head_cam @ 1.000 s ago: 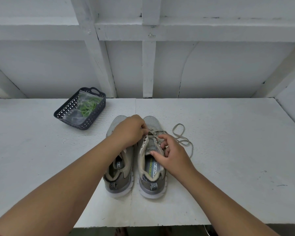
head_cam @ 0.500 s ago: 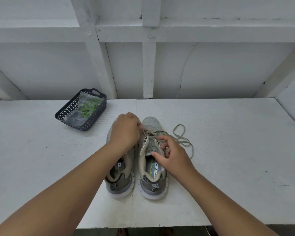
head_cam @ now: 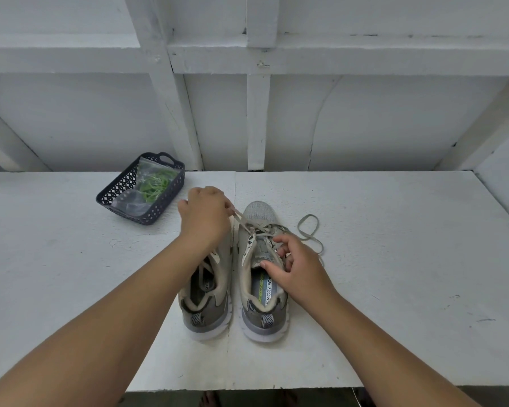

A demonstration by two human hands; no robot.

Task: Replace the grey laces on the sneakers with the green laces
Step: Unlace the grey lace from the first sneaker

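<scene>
Since a second ago our left hand (head_cam: 204, 218) has drawn up and away to the left, off the toe of the sneakers, and it now pulls a length of grey lace (head_cam: 243, 220) taut out of the right sneaker's eyelets. We work from the big things down: the white desk (head_cam: 394, 259) carries the pair, the left sneaker (head_cam: 206, 304) with its lacing seemingly still in place, the right sneaker (head_cam: 262, 289) just beside it and partly unlaced, its freed lace end lying in a loop on the desk to its right. Our right hand (head_cam: 299, 268) steadies that shoe, thumb on the tongue edge and fingers curled at the eyelet row. Our left hand is closed around the lace, pinching it between thumb and fingers. Behind and to the left sits the dark basket (head_cam: 171, 198), and inside it a clear bag holds the green laces (head_cam: 155, 185), untouched. We judge that we are early in the task, stripping the first grey lace. Next we need to free the remaining crossings row by row, holding the shoe down so it does not slide.
</scene>
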